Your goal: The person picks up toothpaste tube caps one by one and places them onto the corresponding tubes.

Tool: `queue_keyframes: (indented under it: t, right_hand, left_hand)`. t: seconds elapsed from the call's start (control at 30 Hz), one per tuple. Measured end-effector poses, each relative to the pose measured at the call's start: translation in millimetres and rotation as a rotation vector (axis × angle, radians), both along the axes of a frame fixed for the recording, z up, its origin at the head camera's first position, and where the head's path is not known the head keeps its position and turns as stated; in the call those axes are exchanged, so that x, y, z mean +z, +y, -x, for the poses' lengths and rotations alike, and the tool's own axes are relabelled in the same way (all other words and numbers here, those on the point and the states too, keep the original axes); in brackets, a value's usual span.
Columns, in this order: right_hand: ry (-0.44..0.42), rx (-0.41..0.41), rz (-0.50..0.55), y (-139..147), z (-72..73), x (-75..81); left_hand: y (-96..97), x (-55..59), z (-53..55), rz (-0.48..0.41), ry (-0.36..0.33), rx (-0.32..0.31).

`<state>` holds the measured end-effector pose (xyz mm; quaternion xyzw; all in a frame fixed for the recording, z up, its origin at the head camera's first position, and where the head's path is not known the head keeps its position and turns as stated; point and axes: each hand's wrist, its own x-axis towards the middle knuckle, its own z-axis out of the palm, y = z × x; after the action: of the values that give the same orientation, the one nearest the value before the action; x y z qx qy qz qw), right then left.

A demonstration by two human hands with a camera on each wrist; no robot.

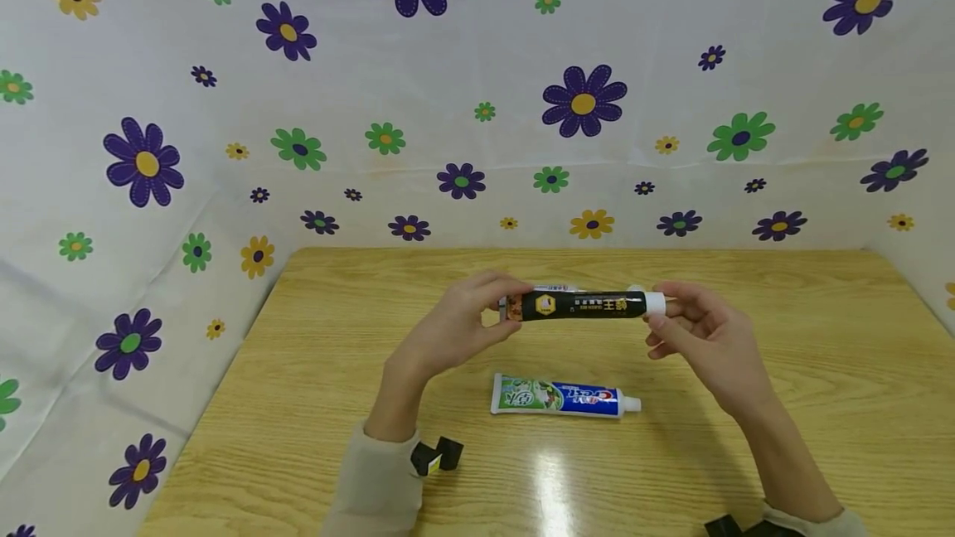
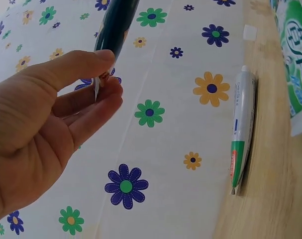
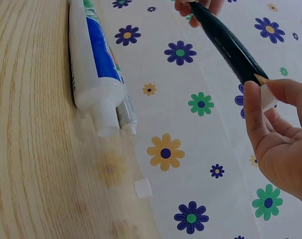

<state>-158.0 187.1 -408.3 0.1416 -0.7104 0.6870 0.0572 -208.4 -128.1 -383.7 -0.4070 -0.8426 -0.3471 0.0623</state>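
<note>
A black toothpaste tube with gold lettering is held level above the table between both hands. My left hand pinches its flat end between thumb and fingers, also seen in the left wrist view. At the other end, my right hand grips the white cap with thumb and fingers. Below them on the table lies a blue, green and white toothpaste tube, its cap pointing right. A slimmer white and green tube lies farther back, mostly hidden behind the black one in the head view.
The wooden table meets a white cloth with purple, green and yellow flowers at the back and sides. A small white patch shows near the table's back edge. Dark wrist cameras sit by both sleeves.
</note>
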Motion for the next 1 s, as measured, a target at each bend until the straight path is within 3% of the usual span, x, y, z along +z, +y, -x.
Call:
queue_keyframes:
  t: [0.23,0.43,0.63,1.0]
  right_hand:
    - [-0.037,-0.002,-0.082,1.4,2.2,-3.9]
    - [-0.086,-0.025,-0.099,-0.7,4.6,-6.5]
    - [-0.184,-0.013,-0.126,-2.1,7.2,-9.2]
    - [-0.386,0.099,-0.186,5.9,12.8,-18.8]
  left_hand:
    - [3.7,-5.8,4.0,0.153,0.115,0.021]
    - [6.7,-9.3,4.0,0.201,0.13,0.034]
    - [8.0,-16.8,8.0,0.209,0.069,0.04]
    - [12.4,-31.1,14.8,0.285,-0.146,0.106]
